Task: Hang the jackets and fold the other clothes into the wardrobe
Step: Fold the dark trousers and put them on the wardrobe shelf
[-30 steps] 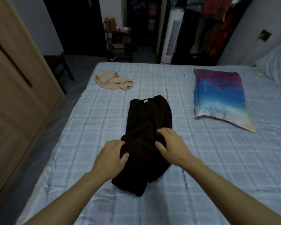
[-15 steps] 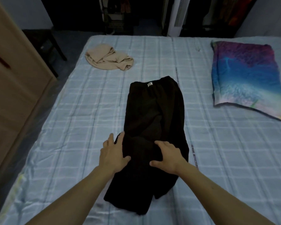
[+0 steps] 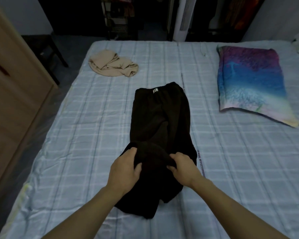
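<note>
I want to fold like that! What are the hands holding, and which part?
The black trousers. The left hand and right hand each grip a raised fold across the legs, far from the waistband.

We read a small white label (image 3: 155,90) on the waistband of the black trousers (image 3: 162,121), at the garment's twelve o'clock end; it bears a single dark letter, "R"; at about four o'clock of the trousers, touching their edge, a narrow printed strip (image 3: 201,163) runs along the checked bedsheet (image 3: 240,161), its capitals set sideways; we make out "FECTION" toward its near end; the letters before that are too blurred for us to tell.
</note>
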A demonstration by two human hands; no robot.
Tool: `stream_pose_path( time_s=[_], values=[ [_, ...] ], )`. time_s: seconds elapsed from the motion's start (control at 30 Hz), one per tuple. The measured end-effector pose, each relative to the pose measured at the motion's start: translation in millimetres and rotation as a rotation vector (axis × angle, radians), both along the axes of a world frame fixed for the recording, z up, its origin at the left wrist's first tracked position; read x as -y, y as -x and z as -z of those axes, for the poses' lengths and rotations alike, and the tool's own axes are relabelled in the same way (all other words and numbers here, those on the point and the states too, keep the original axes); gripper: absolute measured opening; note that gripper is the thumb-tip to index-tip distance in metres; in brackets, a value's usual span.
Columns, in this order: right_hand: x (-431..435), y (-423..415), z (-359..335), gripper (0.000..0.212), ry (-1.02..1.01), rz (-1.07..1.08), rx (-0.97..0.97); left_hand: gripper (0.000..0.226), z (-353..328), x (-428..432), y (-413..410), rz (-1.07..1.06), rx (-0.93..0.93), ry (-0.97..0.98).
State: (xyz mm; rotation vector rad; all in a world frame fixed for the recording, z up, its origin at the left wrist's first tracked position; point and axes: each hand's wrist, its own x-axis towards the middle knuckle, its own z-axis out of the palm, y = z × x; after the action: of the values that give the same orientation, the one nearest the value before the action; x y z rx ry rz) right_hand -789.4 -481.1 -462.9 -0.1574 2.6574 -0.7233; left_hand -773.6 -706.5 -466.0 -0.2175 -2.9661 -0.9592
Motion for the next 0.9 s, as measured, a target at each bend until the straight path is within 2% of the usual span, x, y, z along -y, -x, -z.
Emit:
stream_pose_path(
  time_s=[0.1,0.37,0.53,0.7,0.9],
  values=[
    [-6.5,-20.3,-39.2,0.009,0.012,0.037,-0.078,0.02,-37.7,-1.6,-20.7,-0.005,-0.081,-0.029],
    [-18.1,-69.4,-155.5,0.005,-0.023,0.068,-0.19,0.027,-134.9,-6.1,-74.4,0.055,-0.248,-0.06],
    [-32.1,-103.8,-208.0,0.012,0.034,0.085,-0.258,0.027,-185.2,-8.5,-102.8,0.087,-0.373,-0.035],
    [-55.1,-140.0,-250.1,0.009,0.069,0.048,-0.296,0.029,-226.2,-26.4,-144.3,0.078,-0.445,0.019],
    [-123.4,-190.7,-271.8,0.023,0.092,0.02,-0.306,0.029,-252.2,-87.6,-201.8,0.032,-0.448,0.025]
  ],
)
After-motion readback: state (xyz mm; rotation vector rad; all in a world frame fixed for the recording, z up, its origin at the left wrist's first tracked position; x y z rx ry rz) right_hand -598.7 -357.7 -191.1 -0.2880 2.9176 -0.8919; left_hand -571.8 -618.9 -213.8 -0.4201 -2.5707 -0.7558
